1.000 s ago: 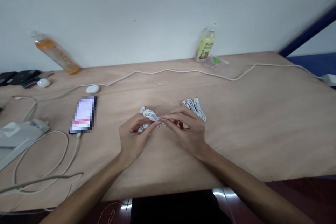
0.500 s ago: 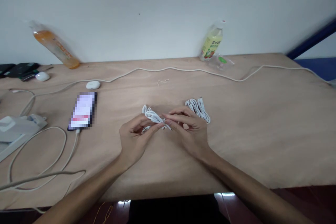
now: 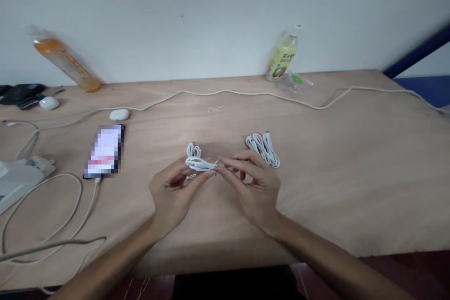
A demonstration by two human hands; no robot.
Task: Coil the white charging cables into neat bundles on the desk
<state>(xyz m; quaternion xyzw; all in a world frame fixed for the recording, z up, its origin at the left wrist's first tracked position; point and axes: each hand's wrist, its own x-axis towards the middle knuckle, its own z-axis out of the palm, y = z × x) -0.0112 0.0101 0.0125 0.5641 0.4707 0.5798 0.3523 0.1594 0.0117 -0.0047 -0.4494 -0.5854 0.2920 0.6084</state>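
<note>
Above the table's middle, a coiled white cable [image 3: 198,164] is held level between both hands. My left hand [image 3: 176,187] is closed, thumb and fingers pinching the coil near its right end. My right hand [image 3: 255,185] is closed too, its fingertips pinching a thin white twist tie [image 3: 217,163] at that end of the coil; the fingers partly hide it. Just behind my left fingers lies another coiled white cable [image 3: 193,150], partly covered. Beyond my right hand rest several bundled white cables [image 3: 263,149].
A loose twist tie [image 3: 215,109] lies farther back. At left are a phone [image 3: 104,150] on a charging cable, a white earbud case [image 3: 119,115] and a power strip [image 3: 21,178]. An orange drink bottle [image 3: 66,65] and a yellow-green bottle [image 3: 283,56] lean near the wall. A long cord [image 3: 225,92] crosses the table.
The held coil has turned from slanting to nearly level. Both hands shifted slightly, the left one leftward, and the fingertips still meet at the coil's right end. The view has moved a little.
</note>
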